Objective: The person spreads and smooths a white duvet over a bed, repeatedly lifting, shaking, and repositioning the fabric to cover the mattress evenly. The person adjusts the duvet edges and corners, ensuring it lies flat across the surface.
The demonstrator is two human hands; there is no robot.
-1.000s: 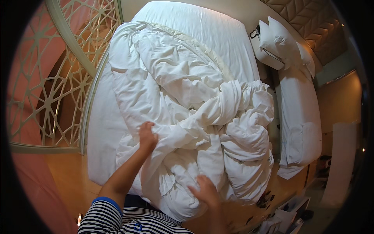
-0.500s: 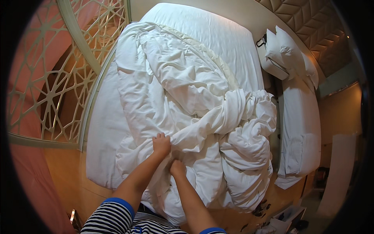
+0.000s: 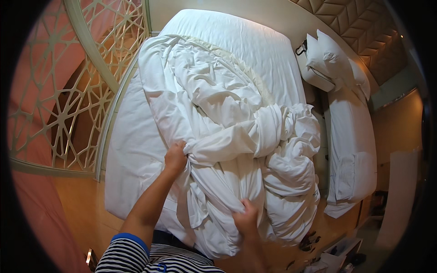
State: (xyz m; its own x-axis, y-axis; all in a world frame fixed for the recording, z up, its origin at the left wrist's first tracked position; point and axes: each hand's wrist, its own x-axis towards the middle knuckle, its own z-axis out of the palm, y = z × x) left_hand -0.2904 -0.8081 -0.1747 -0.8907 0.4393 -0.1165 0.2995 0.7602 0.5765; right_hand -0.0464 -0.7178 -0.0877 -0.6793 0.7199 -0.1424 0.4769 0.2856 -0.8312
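Observation:
A rumpled white duvet [image 3: 214, 93] lies across the bed, bunched into thick folds on its right side. My left hand [image 3: 175, 157] is closed on a fold of it near the middle of the bed. Lower and to the right, my right hand [image 3: 246, 218] grips another part, with the cloth stretched between the two hands. Beneath the duvet, the white-sheeted mattress [image 3: 132, 136] shows along the left and at the far end. A cream-coloured edge [image 3: 248, 75] runs along the duvet's far side.
A cream lattice screen [image 3: 68, 109] with pink curtain behind it stands left of the bed. To the right, white pillows [image 3: 327, 54] rest at the far end of a narrow white-covered bed [image 3: 348, 136]. Shoes [image 3: 309, 241] and an open box [image 3: 341, 252] are on the floor at the lower right.
My right hand has moved right and down, drawing the duvet with it. My left hand has shifted slightly left and up. More of the sheet shows at the left.

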